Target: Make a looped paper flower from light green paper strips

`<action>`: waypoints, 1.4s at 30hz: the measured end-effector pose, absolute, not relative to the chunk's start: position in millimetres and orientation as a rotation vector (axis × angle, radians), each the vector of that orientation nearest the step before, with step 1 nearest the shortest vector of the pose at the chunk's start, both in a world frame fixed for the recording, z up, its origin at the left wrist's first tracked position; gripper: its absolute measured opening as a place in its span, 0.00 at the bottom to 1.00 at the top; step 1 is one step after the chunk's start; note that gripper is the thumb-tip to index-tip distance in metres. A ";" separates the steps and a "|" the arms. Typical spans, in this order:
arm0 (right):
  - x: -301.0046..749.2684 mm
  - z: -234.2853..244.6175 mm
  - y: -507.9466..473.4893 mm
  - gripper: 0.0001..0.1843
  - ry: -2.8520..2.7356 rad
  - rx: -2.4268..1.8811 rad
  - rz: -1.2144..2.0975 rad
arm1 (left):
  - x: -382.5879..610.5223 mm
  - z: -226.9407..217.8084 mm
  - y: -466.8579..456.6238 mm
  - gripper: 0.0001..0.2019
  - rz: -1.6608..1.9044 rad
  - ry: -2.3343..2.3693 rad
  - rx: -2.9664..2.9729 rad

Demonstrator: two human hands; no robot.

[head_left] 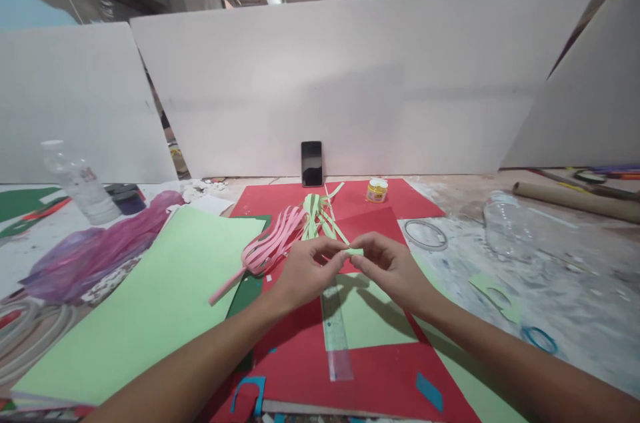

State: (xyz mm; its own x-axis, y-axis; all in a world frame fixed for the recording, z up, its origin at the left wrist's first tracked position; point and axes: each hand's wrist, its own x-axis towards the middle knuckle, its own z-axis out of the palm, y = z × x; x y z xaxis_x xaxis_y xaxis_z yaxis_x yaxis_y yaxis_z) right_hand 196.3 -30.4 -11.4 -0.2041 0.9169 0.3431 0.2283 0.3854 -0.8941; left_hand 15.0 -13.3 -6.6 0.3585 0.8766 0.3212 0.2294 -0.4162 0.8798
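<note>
Because the left hand [309, 269] and the right hand [391, 269] both pinch the small green roll [355, 251] by fingertips, at twelve o'clock from the clear ruler [335, 323], it seems wise to press lightly and evenly, so its shape is not crushed.

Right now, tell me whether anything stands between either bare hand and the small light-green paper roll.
Nothing visible does: the left hand and the right hand both pinch the small light-green paper roll directly. The clear plastic ruler lies below, outside their grip.
</note>
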 end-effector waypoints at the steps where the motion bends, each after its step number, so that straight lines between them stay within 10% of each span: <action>1: 196.2 -12.1 -29.5 0.08 -1.675 -1.031 0.918 | 14.7 -7.2 -13.0 0.10 1.068 0.970 1.857; 42: 199.3 -8.4 -28.4 0.09 -2.008 -1.184 0.544 | 16.2 -8.8 -7.9 0.14 0.881 0.997 1.734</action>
